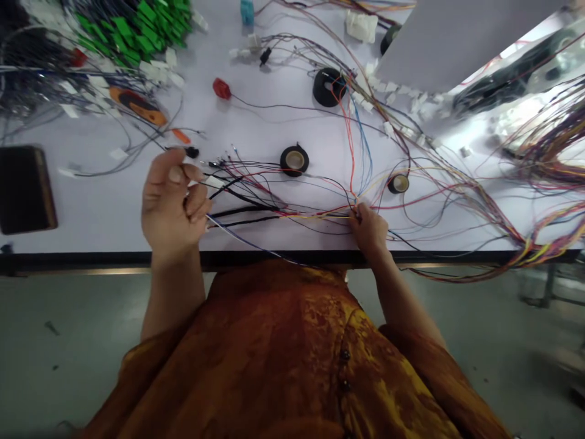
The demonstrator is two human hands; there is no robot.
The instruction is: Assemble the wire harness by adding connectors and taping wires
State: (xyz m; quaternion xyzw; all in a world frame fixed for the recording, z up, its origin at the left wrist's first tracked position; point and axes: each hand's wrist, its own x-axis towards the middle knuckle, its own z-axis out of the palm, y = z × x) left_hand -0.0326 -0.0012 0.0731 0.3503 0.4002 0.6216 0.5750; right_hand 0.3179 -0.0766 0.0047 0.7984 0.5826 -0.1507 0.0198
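My left hand [171, 204] is closed around the ends of a bundle of thin coloured wires [274, 210] near the table's front edge, with a small white connector [213, 182] at its fingertips. My right hand [369, 228] pinches the same bundle further right, where the strands gather. The wires run taut between both hands and fan out to the right across the white table [256, 128]. Loose wire tips with small terminals stick up just beyond my left fingers.
Black tape rolls [294, 160] [329, 86] [398, 183] lie beyond the wires. Green connectors [137, 27] pile at the back left beside an orange-handled tool [137, 105]. A red piece [222, 89], a dark box [25, 189] at left and a thick wire loom [539, 244] at right.
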